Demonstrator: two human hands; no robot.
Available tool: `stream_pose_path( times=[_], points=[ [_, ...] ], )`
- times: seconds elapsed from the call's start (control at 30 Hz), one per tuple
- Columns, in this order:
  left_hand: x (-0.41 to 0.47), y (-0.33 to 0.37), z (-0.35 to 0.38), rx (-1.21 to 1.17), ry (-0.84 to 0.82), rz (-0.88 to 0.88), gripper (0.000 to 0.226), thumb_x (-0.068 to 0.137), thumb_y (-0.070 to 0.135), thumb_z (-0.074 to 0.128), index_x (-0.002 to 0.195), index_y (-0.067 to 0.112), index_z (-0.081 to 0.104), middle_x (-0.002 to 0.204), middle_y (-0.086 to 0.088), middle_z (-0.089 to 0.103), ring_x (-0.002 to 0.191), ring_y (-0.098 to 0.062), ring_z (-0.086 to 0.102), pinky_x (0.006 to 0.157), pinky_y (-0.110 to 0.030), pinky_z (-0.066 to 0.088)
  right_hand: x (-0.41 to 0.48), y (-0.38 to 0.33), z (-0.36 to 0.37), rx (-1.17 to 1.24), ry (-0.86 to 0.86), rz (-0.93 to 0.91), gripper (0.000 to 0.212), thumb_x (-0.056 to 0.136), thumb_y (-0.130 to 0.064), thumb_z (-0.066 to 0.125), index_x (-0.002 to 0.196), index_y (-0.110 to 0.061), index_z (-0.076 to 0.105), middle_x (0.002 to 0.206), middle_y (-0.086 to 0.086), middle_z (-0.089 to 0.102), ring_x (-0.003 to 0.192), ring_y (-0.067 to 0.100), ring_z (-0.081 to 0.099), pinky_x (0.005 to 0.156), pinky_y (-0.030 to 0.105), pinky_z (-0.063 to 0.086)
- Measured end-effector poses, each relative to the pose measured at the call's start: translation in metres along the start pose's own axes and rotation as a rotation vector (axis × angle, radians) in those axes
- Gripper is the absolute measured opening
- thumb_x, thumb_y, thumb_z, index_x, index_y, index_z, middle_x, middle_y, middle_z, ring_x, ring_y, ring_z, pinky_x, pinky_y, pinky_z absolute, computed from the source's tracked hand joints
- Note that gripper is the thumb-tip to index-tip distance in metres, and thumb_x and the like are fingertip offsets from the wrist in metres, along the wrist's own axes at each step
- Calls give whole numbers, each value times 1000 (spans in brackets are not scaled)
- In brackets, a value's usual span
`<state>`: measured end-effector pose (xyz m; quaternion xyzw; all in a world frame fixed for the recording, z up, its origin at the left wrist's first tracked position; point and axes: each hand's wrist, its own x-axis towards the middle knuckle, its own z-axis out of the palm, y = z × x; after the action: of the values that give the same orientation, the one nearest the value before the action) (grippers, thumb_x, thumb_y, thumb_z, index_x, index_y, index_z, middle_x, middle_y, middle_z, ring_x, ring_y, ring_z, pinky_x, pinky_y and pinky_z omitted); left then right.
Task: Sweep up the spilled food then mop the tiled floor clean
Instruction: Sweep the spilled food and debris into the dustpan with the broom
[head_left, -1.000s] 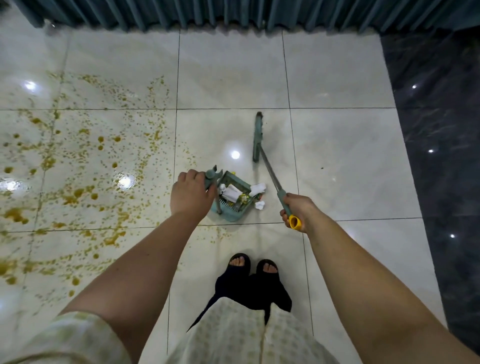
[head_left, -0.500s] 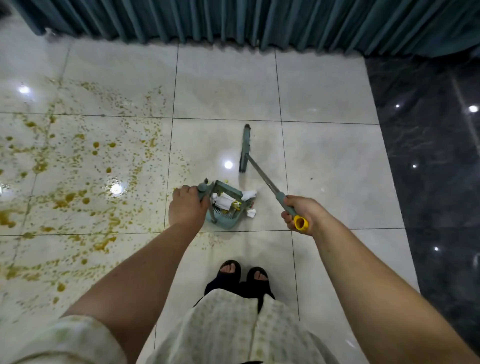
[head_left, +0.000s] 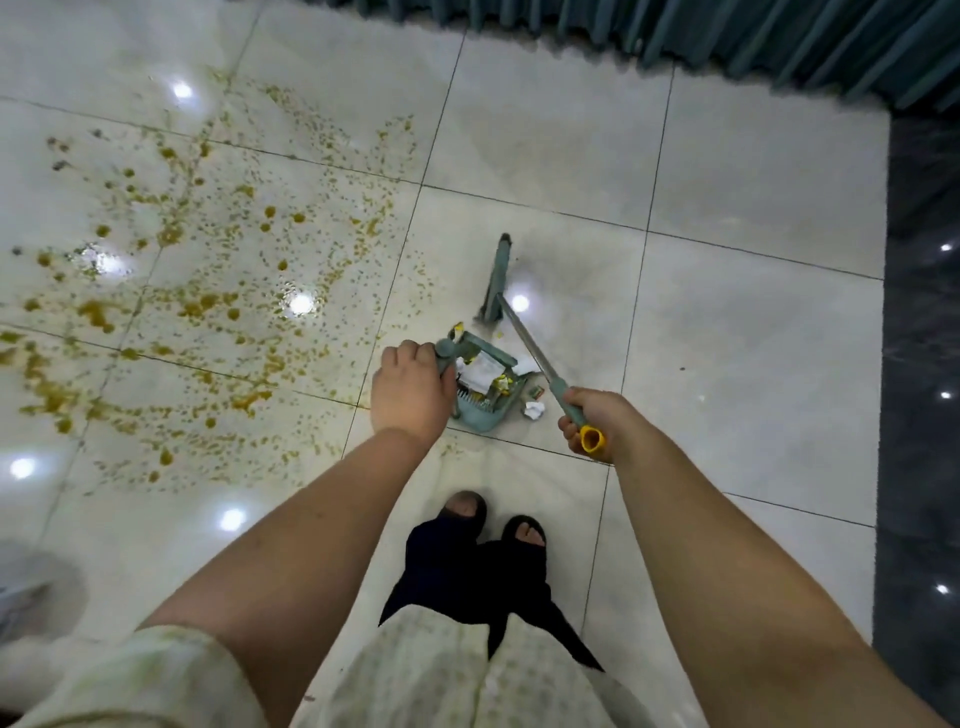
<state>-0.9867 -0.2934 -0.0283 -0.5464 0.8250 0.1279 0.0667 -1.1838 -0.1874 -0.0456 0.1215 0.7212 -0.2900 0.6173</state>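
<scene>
Sweeping is maybe half done. The person's left hand (head_left: 410, 395) is wrapped tight round the dustpan (head_left: 480, 392) handle, right hand (head_left: 597, 423) clamped on the broom (head_left: 524, 332) stick. The teal plastic pan sits on the floor by their feet, stuffed with crumpled paper; one scrap (head_left: 533, 410) lies just outside it. The sticky yellow-brown spill (head_left: 208, 312) is speckled all over the glossy tiles (head_left: 753, 338) on the left, unmopped.
</scene>
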Motion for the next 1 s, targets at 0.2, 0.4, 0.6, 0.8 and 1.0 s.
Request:
stream_pose_path(
  times=[0.2,0.4,0.6,0.8,1.0],
  points=[
    [3,-6,-3,50,-6,-18,44,98,42,39,118,6,55,116,-13,55,110,-31,46,86,-42,46,-32,11,-36,25,-106,111,17,100,-21,46,104,-6,52,62,8,46,32,8,40,30,14,33],
    [0,-1,-5,84,5,-33,44,96,42,41,115,5,56,113,-15,55,107,-33,47,83,-43,43,-52,-19,-56,-45,-29,-67,15,100,-23,47,108,-14,56,68,11,52,42,12,44,35,17,37],
    [3,-4,1,157,57,-35,41,93,41,46,100,3,60,97,-17,58,93,-35,52,74,-43,44,-26,-17,-24,-103,30,-68,13,100,-24,47,90,-20,54,72,12,53,52,15,45,41,20,39],
    [0,-1,-3,125,6,-35,43,97,41,41,111,4,56,108,-17,56,103,-35,49,83,-44,43,-49,10,-55,-60,-31,41,14,99,-18,47,98,-6,53,66,10,46,43,10,40,33,15,33],
    [-4,-14,-10,81,-18,-44,44,98,40,40,117,4,54,115,-15,54,110,-32,46,89,-42,42,-72,-18,-52,-130,-2,-121,14,101,-21,46,110,-17,55,71,13,52,49,14,44,36,17,37]
  ],
)
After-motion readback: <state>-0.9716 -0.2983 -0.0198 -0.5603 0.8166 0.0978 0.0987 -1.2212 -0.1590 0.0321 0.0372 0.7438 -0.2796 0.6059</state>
